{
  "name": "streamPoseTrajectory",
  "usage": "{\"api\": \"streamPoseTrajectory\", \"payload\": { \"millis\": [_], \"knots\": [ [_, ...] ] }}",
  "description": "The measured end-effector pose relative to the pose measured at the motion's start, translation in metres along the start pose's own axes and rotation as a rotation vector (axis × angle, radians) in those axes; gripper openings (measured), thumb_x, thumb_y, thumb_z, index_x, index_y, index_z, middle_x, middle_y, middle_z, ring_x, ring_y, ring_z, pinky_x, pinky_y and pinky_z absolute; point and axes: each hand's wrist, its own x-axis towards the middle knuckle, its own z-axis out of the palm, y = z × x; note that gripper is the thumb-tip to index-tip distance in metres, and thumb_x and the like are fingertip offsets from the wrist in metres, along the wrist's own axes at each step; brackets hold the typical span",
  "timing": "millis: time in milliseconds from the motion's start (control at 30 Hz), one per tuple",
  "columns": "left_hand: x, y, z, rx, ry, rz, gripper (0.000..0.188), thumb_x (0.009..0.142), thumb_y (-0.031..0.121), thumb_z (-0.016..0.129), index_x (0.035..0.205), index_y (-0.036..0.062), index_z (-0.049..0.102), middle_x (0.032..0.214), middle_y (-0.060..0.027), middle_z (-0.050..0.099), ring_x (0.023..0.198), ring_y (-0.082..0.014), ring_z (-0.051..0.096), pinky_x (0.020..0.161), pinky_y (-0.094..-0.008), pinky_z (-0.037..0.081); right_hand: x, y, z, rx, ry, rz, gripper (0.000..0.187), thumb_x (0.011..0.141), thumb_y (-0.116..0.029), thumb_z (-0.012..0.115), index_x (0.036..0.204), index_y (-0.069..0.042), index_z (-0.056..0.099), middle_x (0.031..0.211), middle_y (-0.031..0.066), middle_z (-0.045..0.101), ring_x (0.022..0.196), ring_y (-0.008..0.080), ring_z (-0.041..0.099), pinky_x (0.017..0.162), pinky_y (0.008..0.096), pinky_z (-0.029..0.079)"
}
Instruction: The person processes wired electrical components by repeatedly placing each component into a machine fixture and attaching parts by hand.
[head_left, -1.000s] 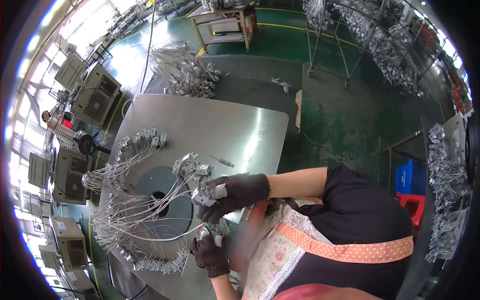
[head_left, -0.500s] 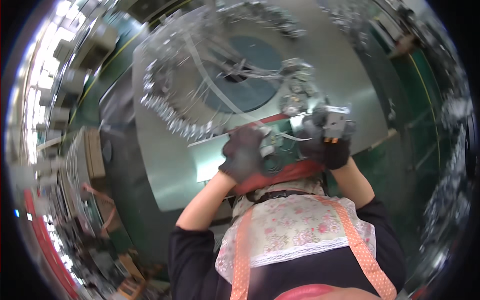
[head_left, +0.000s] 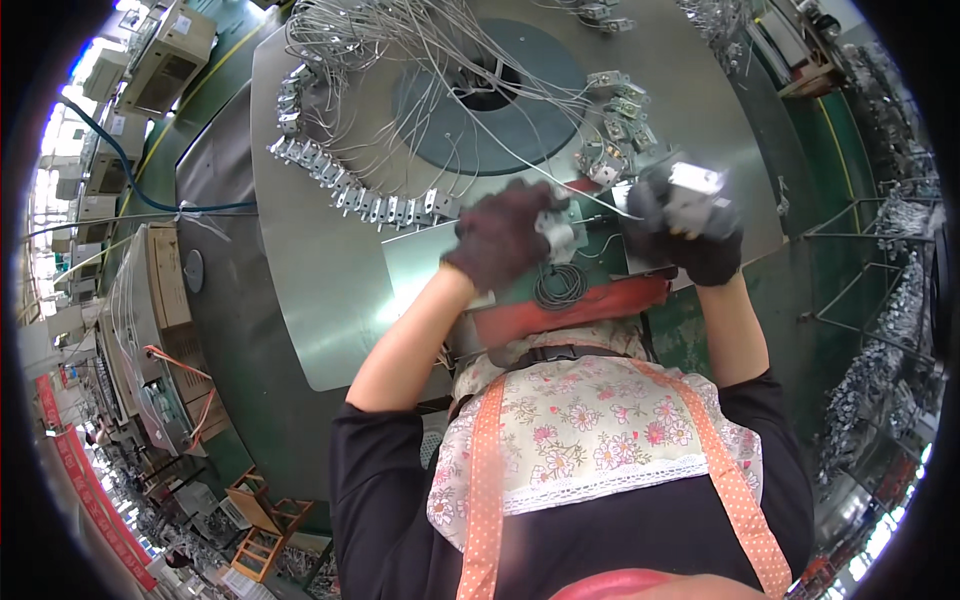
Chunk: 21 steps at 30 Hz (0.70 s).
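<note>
Gloved left hand (head_left: 500,235) grips a small metal part (head_left: 558,235); right hand (head_left: 690,232) clutches another (blurred) metal block (head_left: 697,180).

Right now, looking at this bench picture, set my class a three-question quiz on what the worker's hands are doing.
1. True or false: both hands wear dark gloves.
2. What does the right hand hold? A) a small metal part B) a red cloth C) a screwdriver
3. Fill in: a small coil of wire lies on the ______ mat, just below the left hand.

Key
1. True.
2. A, a small metal part raised over the steel table.
3. Green.
</note>
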Motion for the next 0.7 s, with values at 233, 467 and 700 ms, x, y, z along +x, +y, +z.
{"api": "streamPoseTrajectory", "payload": {
  "millis": [233, 467, 700],
  "knots": [
    [0.048, -0.058, -0.054, 0.503, -0.231, -0.318, 0.037, 0.085, 0.033, 0.064, 0.114, 0.0107, 0.072, 0.117, -0.0223, 0.070, 0.111, -0.0405, 0.068, 0.094, -0.0531, 0.054, 0.045, -0.002, 0.053, -1.095, -0.293, 0.037, 0.047, 0.067, -0.013, 0.081, 0.112, -0.014, 0.068, 0.094, 0.0092, 0.061, 0.092, 0.0324, 0.063, 0.082, 0.0434, 0.054],
    [0.022, -0.089, -0.051, 0.790, -0.324, -0.523, 0.035, 0.092, 0.031, 0.062, 0.115, 0.0061, 0.071, 0.110, -0.0207, 0.072, 0.109, -0.0403, 0.070, 0.084, -0.0539, 0.057, 0.053, 0.034, 0.061, -1.291, -0.473, 0.066, 0.029, 0.078, -0.017, 0.068, 0.106, -0.014, 0.067, 0.093, 0.0155, 0.062, 0.094, 0.0344, 0.064, 0.080, 0.0481, 0.052],
    [-0.014, -0.046, -0.039, 0.627, 0.358, -0.043, 0.033, 0.094, 0.033, 0.065, 0.118, 0.0118, 0.070, 0.108, -0.0157, 0.070, 0.103, -0.0366, 0.068, 0.093, -0.0517, 0.052, 0.034, 0.048, 0.079, -1.344, -0.366, 0.193, 0.035, 0.082, -0.015, 0.063, 0.117, -0.010, 0.065, 0.096, 0.0178, 0.063, 0.093, 0.0358, 0.062, 0.078, 0.0499, 0.049]
  ]
}}
